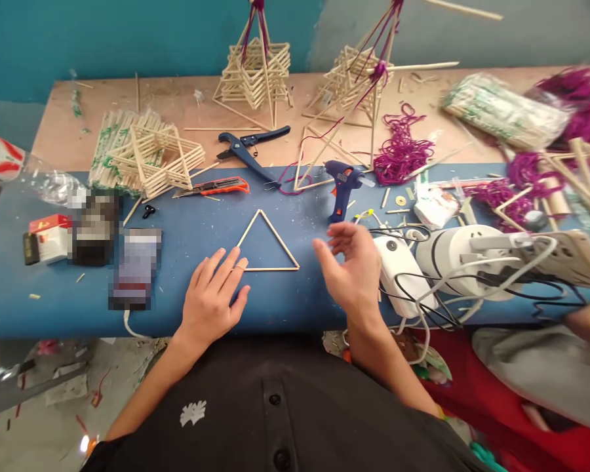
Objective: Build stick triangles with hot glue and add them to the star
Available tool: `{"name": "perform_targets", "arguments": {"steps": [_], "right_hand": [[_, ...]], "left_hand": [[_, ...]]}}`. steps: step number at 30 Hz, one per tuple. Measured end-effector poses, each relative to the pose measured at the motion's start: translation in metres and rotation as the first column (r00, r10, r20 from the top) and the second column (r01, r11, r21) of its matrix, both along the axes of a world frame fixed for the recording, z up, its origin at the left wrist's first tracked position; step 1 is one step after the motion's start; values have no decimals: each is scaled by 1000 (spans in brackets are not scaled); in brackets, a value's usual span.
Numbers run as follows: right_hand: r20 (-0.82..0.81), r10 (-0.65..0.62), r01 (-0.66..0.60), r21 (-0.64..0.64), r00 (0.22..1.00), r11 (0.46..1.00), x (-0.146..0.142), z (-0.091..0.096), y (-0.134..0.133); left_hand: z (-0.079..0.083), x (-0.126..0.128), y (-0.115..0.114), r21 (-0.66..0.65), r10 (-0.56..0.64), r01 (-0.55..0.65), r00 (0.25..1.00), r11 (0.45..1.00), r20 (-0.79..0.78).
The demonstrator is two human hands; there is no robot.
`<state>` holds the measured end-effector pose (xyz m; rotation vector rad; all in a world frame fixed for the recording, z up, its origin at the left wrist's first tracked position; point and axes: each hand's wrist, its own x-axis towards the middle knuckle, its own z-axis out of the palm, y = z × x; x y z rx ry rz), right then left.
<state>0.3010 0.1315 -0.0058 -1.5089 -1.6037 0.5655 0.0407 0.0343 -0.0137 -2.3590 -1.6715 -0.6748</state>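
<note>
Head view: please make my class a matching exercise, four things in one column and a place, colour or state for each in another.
1. triangle
2. glue gun
3. knife
4. cutter

A. orange body
B. handles spread apart
C. one corner covered by the left hand
D. just beyond the right hand

Pairs: 1-C, 2-D, 3-A, 4-B

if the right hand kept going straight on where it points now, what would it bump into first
Probably the glue gun, which lies just ahead of the right hand; how much of a gap there is between them is hard to judge from this view.
</note>
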Motion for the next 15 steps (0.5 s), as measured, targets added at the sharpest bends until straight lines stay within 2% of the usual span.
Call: {"name": "perform_targets", "arguments": {"steps": [2, 6, 11, 15], "right_hand": [[-49, -143, 142, -23, 989, 990, 2, -5, 18], [26, -263, 263, 17, 964, 965, 9, -23, 64], [56, -310, 309, 29, 949, 951, 18, -40, 118], [102, -207, 201, 68, 973, 977, 29, -42, 139]], "left_hand": [[-1, -1, -1, -44, -59, 57, 998, 997, -39], [-4, -5, -2, -27, -99, 99, 995, 995, 9], [-9, -10, 0, 54, -108, 100, 980, 994, 165], [-10, -12, 0, 66, -118, 106, 967, 992, 224]]}}
